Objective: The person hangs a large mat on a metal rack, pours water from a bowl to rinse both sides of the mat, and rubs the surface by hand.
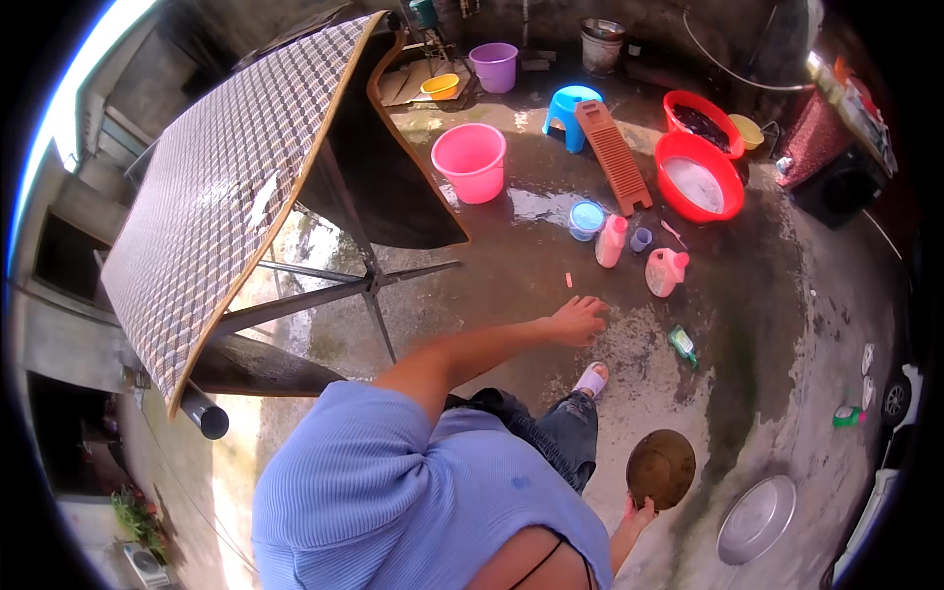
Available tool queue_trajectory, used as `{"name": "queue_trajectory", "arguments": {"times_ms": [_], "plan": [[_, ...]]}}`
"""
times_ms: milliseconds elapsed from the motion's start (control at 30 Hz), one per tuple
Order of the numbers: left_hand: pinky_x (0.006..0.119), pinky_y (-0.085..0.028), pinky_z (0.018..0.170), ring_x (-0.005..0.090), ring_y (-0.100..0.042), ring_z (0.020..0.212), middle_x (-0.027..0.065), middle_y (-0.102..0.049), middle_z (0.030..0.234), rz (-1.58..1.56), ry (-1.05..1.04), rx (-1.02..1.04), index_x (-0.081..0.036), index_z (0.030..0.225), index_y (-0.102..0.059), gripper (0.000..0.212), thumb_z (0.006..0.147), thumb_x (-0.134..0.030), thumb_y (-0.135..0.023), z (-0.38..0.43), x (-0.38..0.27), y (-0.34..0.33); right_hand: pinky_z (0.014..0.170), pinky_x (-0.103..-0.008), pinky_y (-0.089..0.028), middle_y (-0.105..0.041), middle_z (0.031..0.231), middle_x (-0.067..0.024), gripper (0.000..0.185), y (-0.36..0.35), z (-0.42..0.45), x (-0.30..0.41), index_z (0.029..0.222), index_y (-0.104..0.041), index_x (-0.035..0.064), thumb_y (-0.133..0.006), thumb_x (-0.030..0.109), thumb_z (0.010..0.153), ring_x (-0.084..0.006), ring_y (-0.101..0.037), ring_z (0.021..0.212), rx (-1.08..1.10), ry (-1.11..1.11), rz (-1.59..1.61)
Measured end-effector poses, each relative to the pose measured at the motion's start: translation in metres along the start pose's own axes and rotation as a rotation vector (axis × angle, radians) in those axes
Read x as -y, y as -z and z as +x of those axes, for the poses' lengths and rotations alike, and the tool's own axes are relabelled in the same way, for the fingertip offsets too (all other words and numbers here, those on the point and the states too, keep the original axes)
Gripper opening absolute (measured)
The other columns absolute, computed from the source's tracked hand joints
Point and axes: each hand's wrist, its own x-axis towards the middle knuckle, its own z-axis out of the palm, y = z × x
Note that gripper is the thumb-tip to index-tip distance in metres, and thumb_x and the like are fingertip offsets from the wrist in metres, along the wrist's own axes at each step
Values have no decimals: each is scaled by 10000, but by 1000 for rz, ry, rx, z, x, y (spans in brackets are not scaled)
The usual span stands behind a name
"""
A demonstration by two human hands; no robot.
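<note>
My right hand, low in the view, grips the rim of a round brown dish or lid. Its flat, stained face has a ring in the middle and is turned toward me. My left hand reaches out over the wet concrete floor with fingers apart and nothing in it. A small pink object lies on the ground just beyond those fingers. To the right of that hand, a green bottle rests on its side. A shiny metal basin sits on the floor beyond the brown dish.
A woven mat drapes over a metal frame at left. Ahead stand a pink bucket, blue stool, leaning brown washboard, red basins, pink bottles and a blue-topped tub.
</note>
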Motion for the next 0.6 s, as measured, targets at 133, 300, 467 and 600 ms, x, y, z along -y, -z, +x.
{"name": "queue_trajectory", "arguments": {"times_ms": [133,300,467,600], "plan": [[410,-310,872,295,-331,1066,117,-372,1137,-226,265,-198,-107,967,-522,349,652,-245,-582,48,71,25,642,-377,-502,-488,942,-171,362,-100,75,57,1013,-400,-50,-418,11,657,-286,-516,801,67,40,-86],[299,-342,841,221,-419,1001,114,-437,1085,-947,734,-1130,-30,1060,-427,382,702,-115,-527,4,68,116,652,-368,-499,-495,942,-152,328,-304,135,87,974,-428,-66,-424,13,656,-273,-518,801,288,-93,-237],[371,-296,860,273,-395,997,184,-420,1067,1108,858,-1391,-18,944,-451,248,745,-165,-459,-89,-27,312,633,-399,-504,-439,1024,-151,506,-513,127,79,1099,-339,56,-433,-12,606,-287,-501,851,561,-102,-620],[399,-172,953,240,-215,1192,85,-298,1263,882,1813,-992,-91,1197,-339,423,843,-318,-296,-168,-28,373,622,-376,-497,-387,1088,-124,557,-667,75,46,1130,-256,134,-436,25,615,-275,-497,887,911,-53,-810]]}}
